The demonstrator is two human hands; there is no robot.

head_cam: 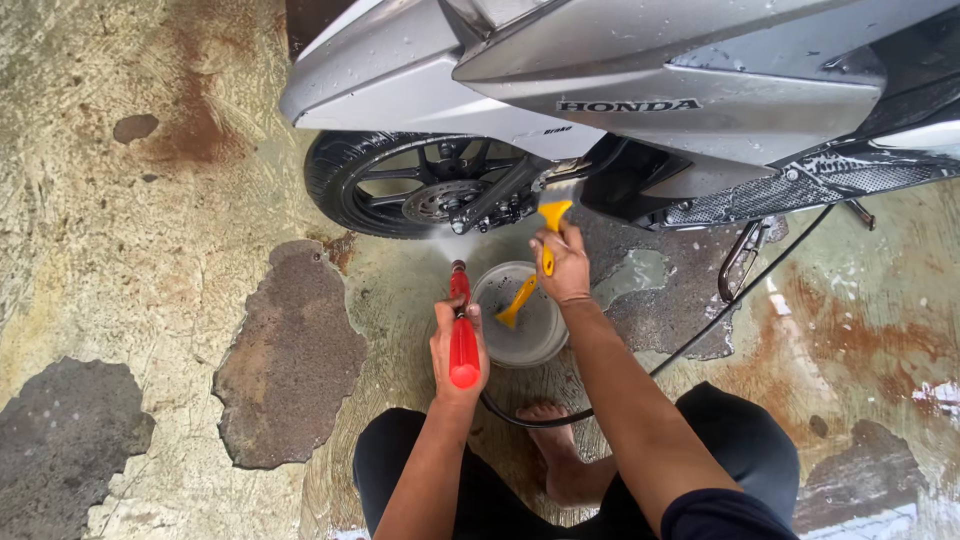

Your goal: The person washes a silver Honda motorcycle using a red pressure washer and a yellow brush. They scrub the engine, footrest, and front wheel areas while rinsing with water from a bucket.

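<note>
wet, stained concrete floor (pixel 150 250) with dark patches, a grey scooter (pixel 650 90) parked on it. the left hand (pixel 458 350) is closed around a red spray nozzle (pixel 462 335) aimed at the rear wheel (pixel 400 185). the right hand (pixel 562 265) is closed on a yellow brush (pixel 548 225) at the wheel, above a clear bucket (pixel 520 320) between both hands.

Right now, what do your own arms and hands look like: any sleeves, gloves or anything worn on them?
Both hands are bare, with no gloves, rings or watch visible on the left hand or the right hand. Both forearms are uncovered and look wet. A dark navy sleeve shows at the right upper arm, at the picture's bottom edge. No sleeve shows on the left arm.
</note>
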